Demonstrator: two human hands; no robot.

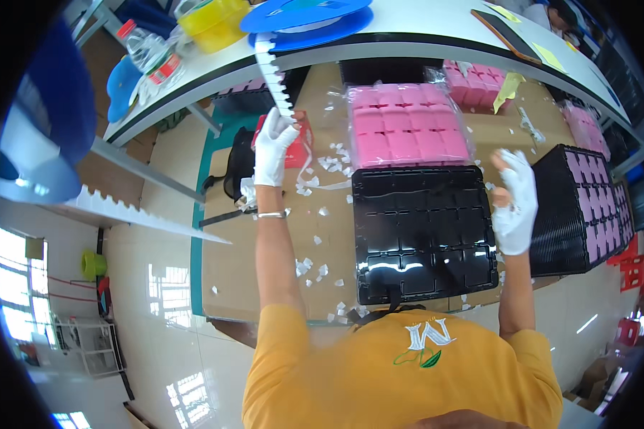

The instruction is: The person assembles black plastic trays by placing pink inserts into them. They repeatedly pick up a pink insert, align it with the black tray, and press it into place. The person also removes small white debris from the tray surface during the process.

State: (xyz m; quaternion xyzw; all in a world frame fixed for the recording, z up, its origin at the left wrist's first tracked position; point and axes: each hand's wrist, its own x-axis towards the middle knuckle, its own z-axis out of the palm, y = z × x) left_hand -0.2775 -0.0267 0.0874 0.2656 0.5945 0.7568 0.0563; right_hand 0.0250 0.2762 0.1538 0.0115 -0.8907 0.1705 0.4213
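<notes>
My left hand, in a white glove with bare fingertips, pinches the lower end of a white notched strip. The strip runs down from a blue reel at the table's front edge. My right hand, gloved the same way, hangs by the right edge of a black plastic tray with its fingers apart and nothing seen in them. The tray has shallow square compartments and lies in front of my body. Beyond it sits a plastic-wrapped block of pink foam pieces.
A tall stack of black trays with pink pieces stands to the right. White scraps litter the cardboard. On the white table are yellow tape rolls, a plastic bottle and a phone. Another notched strip hangs at left.
</notes>
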